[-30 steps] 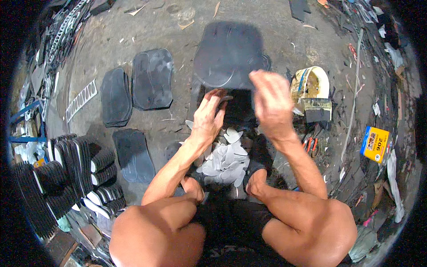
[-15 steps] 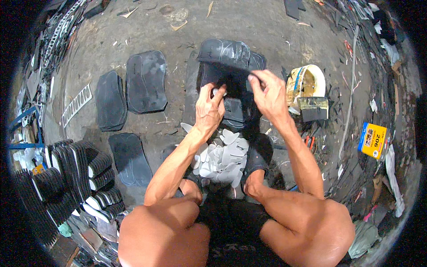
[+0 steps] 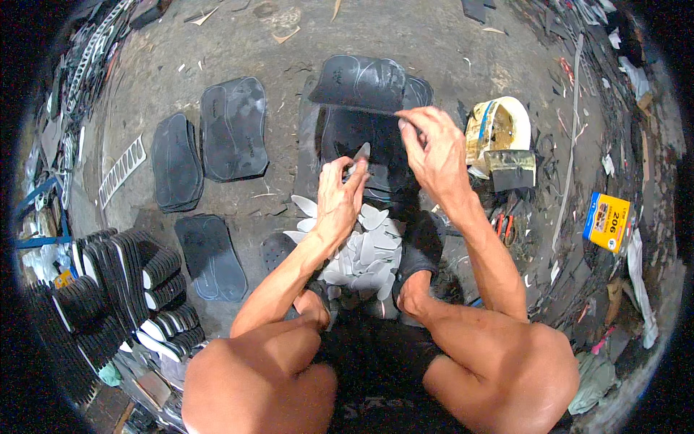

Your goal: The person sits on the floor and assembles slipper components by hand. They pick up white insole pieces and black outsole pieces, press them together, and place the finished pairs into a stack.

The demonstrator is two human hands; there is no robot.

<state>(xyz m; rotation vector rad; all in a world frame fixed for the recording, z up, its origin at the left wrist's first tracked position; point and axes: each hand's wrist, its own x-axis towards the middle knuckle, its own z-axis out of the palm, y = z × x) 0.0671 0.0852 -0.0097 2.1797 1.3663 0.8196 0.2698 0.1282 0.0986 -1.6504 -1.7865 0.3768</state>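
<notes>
My left hand (image 3: pixel 338 199) pinches a small pale grey, pointed oval piece (image 3: pixel 363 152) above a stack of dark rubbery sheets (image 3: pixel 340 134). The top sheet (image 3: pixel 358 79), marked with white sole-shaped outlines, is lifted and bent back at the far side. At its right edge, the thumb and forefinger of my right hand (image 3: pixel 438 152) are closed on it. Between my feet lies a heap of similar grey pieces (image 3: pixel 365 257). A smaller dark block (image 3: pixel 379 177) rests on the near part of the stack, partly hidden by my left hand.
On the left lie more outlined dark sheets (image 3: pixel 235 130) and stacked black soles with white edges (image 3: pixel 130 267). To the right are a cut-open, stained white container (image 3: pixel 515 123), orange-handled scissors or pliers (image 3: pixel 508 230) and a yellow-blue box (image 3: pixel 607 223). Scraps line both sides.
The lifted sheet now shows more of its outlined face. The grey piece sticks out farther from my left fingers, and that hand has shifted slightly nearer. My right hand stays at the sheet's edge.
</notes>
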